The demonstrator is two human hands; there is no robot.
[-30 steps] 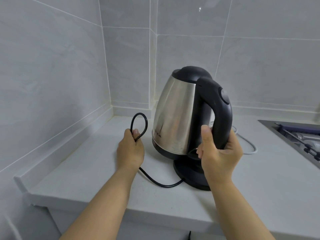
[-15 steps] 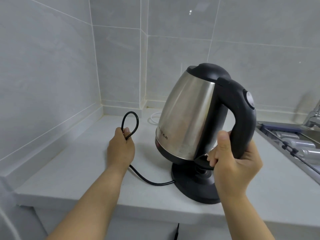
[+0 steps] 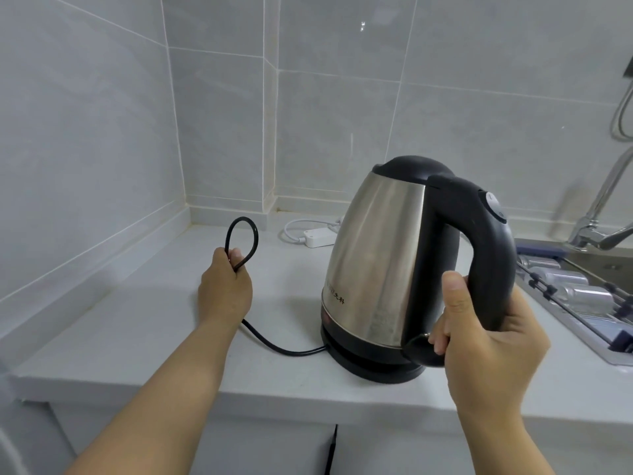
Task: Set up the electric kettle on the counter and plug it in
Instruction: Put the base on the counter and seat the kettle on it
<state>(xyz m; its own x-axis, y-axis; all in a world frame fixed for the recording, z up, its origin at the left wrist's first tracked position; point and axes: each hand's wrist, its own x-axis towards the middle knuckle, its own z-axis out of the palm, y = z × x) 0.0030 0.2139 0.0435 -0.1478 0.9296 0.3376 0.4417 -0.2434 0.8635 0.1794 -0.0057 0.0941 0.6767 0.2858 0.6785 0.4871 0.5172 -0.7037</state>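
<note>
Two steps look partly done in the head view: the kettle [image 3: 387, 265] sits tilted on its base [image 3: 373, 363] near the counter [image 3: 137, 337] edge, not yet plugged in. Right hand [image 3: 486, 341] wraps the handle; left hand [image 3: 226, 286] is closed around the looped cord [image 3: 243, 241], left of the kettle.

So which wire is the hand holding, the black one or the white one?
The black cord, looped in the left hand. The white cable lies untouched near the back wall.

Steel kettle [image 3: 380, 265] (black-handled) tilts on its base [image 3: 373, 363]; black cord [image 3: 284, 349] looped.
</note>
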